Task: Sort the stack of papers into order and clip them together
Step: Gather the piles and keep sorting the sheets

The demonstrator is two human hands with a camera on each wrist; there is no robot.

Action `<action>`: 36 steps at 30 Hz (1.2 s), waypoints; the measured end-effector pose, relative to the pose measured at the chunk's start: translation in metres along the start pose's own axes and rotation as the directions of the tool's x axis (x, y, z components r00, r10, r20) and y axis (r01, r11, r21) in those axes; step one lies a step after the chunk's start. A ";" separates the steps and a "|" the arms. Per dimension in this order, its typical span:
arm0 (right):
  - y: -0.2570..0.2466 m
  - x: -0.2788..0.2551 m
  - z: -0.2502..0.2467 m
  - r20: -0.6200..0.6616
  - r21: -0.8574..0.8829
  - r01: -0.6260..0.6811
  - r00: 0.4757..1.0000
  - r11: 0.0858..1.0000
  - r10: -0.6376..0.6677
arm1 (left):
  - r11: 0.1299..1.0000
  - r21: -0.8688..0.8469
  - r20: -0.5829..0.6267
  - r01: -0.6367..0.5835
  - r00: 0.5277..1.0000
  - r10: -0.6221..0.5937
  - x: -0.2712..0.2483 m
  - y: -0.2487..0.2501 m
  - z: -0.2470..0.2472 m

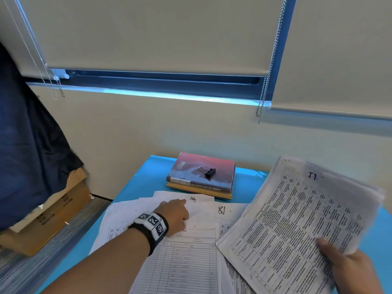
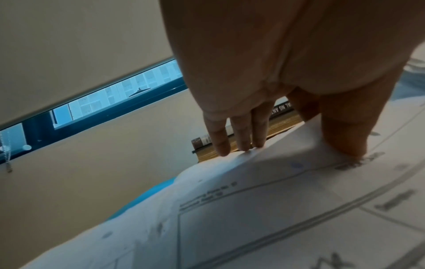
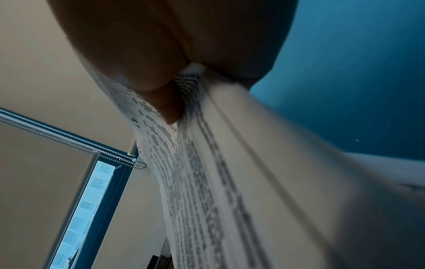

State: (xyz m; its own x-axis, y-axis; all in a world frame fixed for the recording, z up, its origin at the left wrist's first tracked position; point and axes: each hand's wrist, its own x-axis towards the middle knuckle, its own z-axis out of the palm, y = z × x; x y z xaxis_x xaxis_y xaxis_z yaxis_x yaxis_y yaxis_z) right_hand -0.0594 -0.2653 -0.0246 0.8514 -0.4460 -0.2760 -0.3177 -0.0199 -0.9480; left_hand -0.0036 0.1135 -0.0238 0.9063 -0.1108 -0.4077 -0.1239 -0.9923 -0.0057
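Loose printed sheets [image 1: 191,251] lie spread on the blue table [image 1: 146,177], one marked "81". My left hand [image 1: 176,213] rests on the top sheet [image 2: 253,191]. Its straight fingers [image 2: 241,134] touch that sheet's far edge and the thumb [image 2: 345,138] presses on the page. My right hand [image 1: 347,266] grips a bundle of sheets [image 1: 297,225] above the table's right side, thumb [image 3: 161,102] on the bundle's top page [image 3: 207,182]. A black binder clip [image 1: 207,172] lies on a red book [image 1: 220,166] at the table's far edge.
The red book tops a small stack of books [image 2: 282,120] against the wall. On the floor to the left stands a cardboard box [image 1: 53,213] under a dark cloth [image 1: 27,145]. Blind chains [image 1: 265,92] hang by the window above.
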 end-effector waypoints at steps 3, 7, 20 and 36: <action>-0.008 -0.005 0.000 -0.002 -0.038 0.024 1.000 0.999 -0.024 | 0.998 0.052 -0.035 0.024 0.999 -0.022 0.008 0.001 0.006; -0.017 -0.015 0.000 0.022 -0.053 0.029 0.999 0.998 -0.028 | 0.998 0.053 -0.154 0.015 0.988 -0.006 0.007 0.002 0.006; -0.040 -0.007 -0.007 -0.028 -0.029 0.183 0.983 0.983 -0.183 | 0.960 -0.251 -0.244 -0.127 0.968 0.064 -0.057 -0.004 -0.084; -0.092 -0.038 0.059 0.559 -0.114 0.520 0.738 0.846 -0.378 | 0.938 0.121 -0.526 -0.325 0.780 0.338 -0.105 0.062 -0.193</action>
State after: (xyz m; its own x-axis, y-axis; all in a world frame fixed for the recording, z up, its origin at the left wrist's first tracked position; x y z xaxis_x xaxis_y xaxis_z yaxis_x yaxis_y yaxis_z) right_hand -0.0377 -0.1933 0.0640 0.9817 0.1787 0.0662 0.1264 -0.3508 -0.9279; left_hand -0.0286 0.0525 0.1952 0.8777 -0.4516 0.1600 -0.4599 -0.8878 0.0170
